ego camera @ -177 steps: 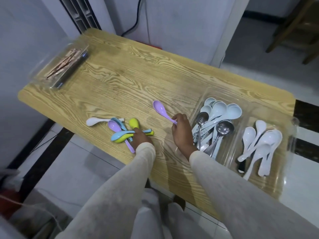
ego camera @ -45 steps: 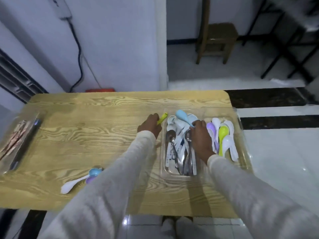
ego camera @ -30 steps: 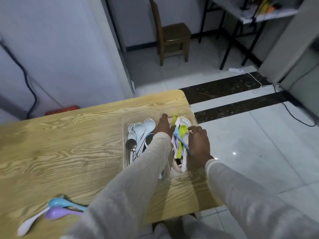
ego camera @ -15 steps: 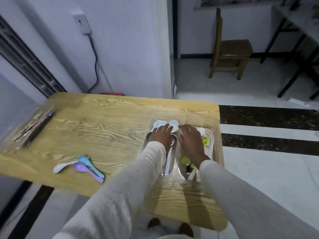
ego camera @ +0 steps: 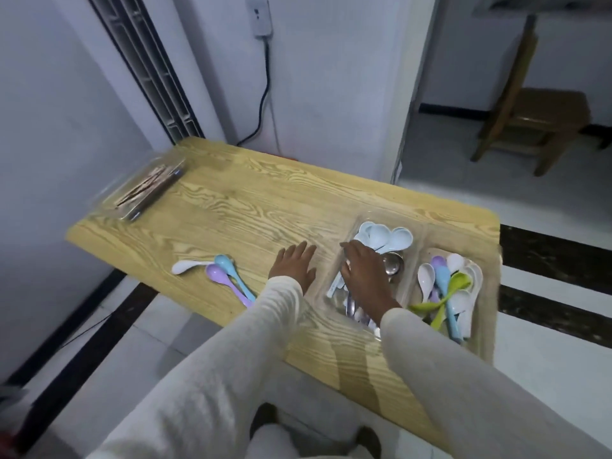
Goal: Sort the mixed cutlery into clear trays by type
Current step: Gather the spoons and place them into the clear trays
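Head view, single frame. A wooden surface (ego camera: 248, 207) is seen from above, with both sleeved arms reaching in from the near edge. The left hand (ego camera: 293, 265) is laid palm down on or just above the bare wood, fingers straight and slightly spread, nothing held. The right hand (ego camera: 364, 273) is placed over the middle clear tray (ego camera: 361, 218), fingers bent down among the contents; whether anything is gripped cannot be told, as the fingertips are hidden by the back of the hand. In this tray, pale spoons (ego camera: 384, 235) are grouped at the far end and a metal spoon (ego camera: 392, 264) lies just right of the right hand; further handles are seen at the near end. Directly to the right, a second clear tray (ego camera: 484, 276) is noted, holding white, purple and blue spoons together with green spoons (ego camera: 453, 286). Three loose spoons are recorded on the surface left of the left hand: a white spoon (ego camera: 187, 266), a blue spoon (ego camera: 231, 274) and a purple spoon (ego camera: 222, 279), the blue and purple ones touching. At the far left corner a third clear tray (ego camera: 106, 197) holds chopsticks (ego camera: 149, 190). A wooden chair (ego camera: 536, 117) stands on the floor at far right.
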